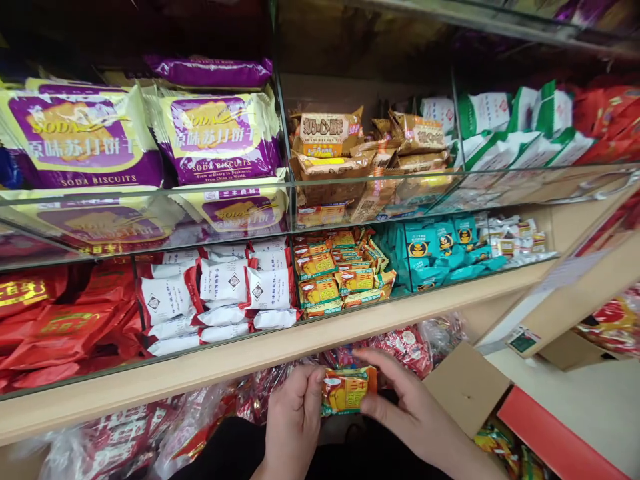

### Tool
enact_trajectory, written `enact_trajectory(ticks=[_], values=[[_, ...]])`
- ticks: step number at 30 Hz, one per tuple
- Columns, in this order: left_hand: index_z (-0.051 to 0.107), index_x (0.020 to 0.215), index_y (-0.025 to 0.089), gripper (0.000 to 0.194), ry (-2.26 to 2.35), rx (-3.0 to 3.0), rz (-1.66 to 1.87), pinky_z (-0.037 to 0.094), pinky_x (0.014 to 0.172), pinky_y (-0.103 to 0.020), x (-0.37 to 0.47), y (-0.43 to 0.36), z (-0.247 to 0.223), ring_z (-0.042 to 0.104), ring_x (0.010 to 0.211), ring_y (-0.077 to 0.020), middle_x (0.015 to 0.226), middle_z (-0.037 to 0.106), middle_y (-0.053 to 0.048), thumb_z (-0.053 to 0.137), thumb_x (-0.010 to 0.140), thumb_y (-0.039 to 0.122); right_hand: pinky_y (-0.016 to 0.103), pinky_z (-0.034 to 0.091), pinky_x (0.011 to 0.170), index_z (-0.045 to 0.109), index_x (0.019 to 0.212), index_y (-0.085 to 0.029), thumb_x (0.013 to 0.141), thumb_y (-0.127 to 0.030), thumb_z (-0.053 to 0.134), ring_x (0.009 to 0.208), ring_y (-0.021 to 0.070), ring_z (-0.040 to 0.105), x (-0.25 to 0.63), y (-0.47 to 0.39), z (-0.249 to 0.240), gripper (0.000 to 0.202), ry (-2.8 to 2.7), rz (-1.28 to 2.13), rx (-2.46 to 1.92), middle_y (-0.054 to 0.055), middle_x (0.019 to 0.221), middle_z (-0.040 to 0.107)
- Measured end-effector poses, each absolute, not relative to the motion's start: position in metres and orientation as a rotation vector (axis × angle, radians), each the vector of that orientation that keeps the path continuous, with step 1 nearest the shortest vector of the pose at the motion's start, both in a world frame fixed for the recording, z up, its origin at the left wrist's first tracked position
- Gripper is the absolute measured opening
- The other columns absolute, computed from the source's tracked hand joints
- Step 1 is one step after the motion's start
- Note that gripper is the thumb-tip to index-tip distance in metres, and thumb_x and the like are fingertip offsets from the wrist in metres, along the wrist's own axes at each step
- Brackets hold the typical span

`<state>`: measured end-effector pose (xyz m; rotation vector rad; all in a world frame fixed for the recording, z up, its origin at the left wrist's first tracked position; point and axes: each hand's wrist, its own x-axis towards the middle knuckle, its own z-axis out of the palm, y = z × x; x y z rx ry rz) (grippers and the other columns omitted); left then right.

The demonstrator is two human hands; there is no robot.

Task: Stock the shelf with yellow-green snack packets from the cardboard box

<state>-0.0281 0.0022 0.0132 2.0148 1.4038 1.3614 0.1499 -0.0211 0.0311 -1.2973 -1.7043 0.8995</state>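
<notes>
My left hand (295, 413) has its fingers curled and its thumb pressed on the left end of a small orange, yellow and green biscuit packet (347, 391). On the packet's other side, my right hand (407, 403) curves round it, thumb at the lower right corner and fingers reaching behind the top edge. Part of the right fingers is hidden. Just above, on the lower shelf, similar small packets (357, 279) lie stacked in a glass-sided compartment. White-and-red packets (225, 287) fill the section to their left, and teal packets (440, 247) the one to their right.
A wooden shelf edge (210, 373) runs above my hands. The upper shelf holds purple soda biscuit packs (215, 137) and brown packets (330, 133) behind glass. Below are plastic bags of red packets (125, 433). An open cardboard box (467, 387) with a red flap (555, 427) stands lower right.
</notes>
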Motion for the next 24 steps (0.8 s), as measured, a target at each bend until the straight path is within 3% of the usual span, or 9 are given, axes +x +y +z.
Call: enact_trajectory(ticks=[3,5,8,10,14,17,20,24], values=[[0.060,0.067,0.020,0.026,1.357,1.932,1.382,0.041,0.044,-0.017,-0.027,-0.001,0.019,0.052,0.044,-0.0103,0.051,0.057,0.003,0.044,0.085,0.030,0.032,0.044,0.089,0.055,0.114,-0.025,0.077,-0.035,0.059,0.102,0.0198,0.056,0.158,-0.022,0.052,0.039,-1.872,1.048,-1.337,0.004,0.112,0.061],[0.062,0.074,0.020,0.027,1.345,1.784,1.408,0.042,0.045,-0.019,-0.026,-0.003,0.021,0.052,0.044,-0.0111,0.051,0.056,0.003,0.041,0.086,0.033,0.033,0.045,0.088,0.056,0.113,-0.024,0.079,-0.035,0.055,0.101,0.0200,0.056,0.166,-0.014,0.066,0.035,-1.867,0.961,-1.388,0.004,0.111,0.062],[0.063,0.084,0.021,0.026,1.327,1.611,1.392,0.041,0.042,-0.020,-0.023,-0.005,0.021,0.049,0.042,-0.0115,0.048,0.051,0.005,0.042,0.085,0.036,0.035,0.048,0.080,0.053,0.116,-0.022,0.082,-0.035,0.051,0.097,0.0225,0.058,0.182,0.019,0.090,0.037,-1.793,0.566,-1.482,0.007,0.110,0.061],[0.063,0.080,0.020,0.023,1.295,1.598,1.360,0.040,0.041,-0.020,-0.021,-0.006,0.019,0.049,0.041,-0.0113,0.048,0.050,0.004,0.047,0.082,0.036,0.037,0.049,0.076,0.053,0.115,-0.016,0.081,-0.029,0.050,0.089,0.0241,0.059,0.189,0.052,0.106,0.037,-1.741,0.212,-1.543,0.010,0.103,0.062],[0.063,0.076,0.021,0.019,1.224,1.653,1.315,0.038,0.039,-0.019,-0.019,-0.008,0.017,0.047,0.040,-0.0103,0.049,0.051,0.004,0.050,0.081,0.034,0.040,0.043,0.086,0.056,0.111,-0.008,0.077,-0.013,0.050,0.101,0.0291,0.054,0.186,0.120,0.127,0.034,-1.766,-0.318,-1.648,0.017,0.106,0.059],[0.063,0.074,0.020,0.019,1.219,1.699,1.301,0.038,0.039,-0.019,-0.021,-0.007,0.018,0.050,0.042,-0.0107,0.054,0.057,0.001,0.050,0.081,0.032,0.038,0.043,0.088,0.059,0.110,-0.010,0.074,-0.009,0.053,0.106,0.0294,0.052,0.178,0.156,0.128,0.036,-1.862,-0.318,-1.662,0.016,0.111,0.060],[0.062,0.071,0.020,0.019,1.218,1.738,1.312,0.038,0.041,-0.019,-0.024,-0.005,0.019,0.055,0.050,-0.0129,0.058,0.061,-0.001,0.050,0.081,0.031,0.034,0.045,0.087,0.062,0.107,-0.017,0.074,-0.012,0.055,0.103,0.0260,0.056,0.174,0.175,0.124,0.034,-1.965,-0.261,-1.631,0.009,0.110,0.063],[0.061,0.072,0.021,0.017,1.217,1.761,1.314,0.041,0.045,-0.020,-0.026,-0.004,0.020,0.056,0.052,-0.0133,0.060,0.062,-0.001,0.050,0.082,0.030,0.039,0.039,0.096,0.063,0.106,-0.019,0.077,-0.013,0.051,0.112,0.0276,0.050,0.172,0.189,0.127,0.032,-2.004,-0.268,-1.636,0.006,0.117,0.060]])
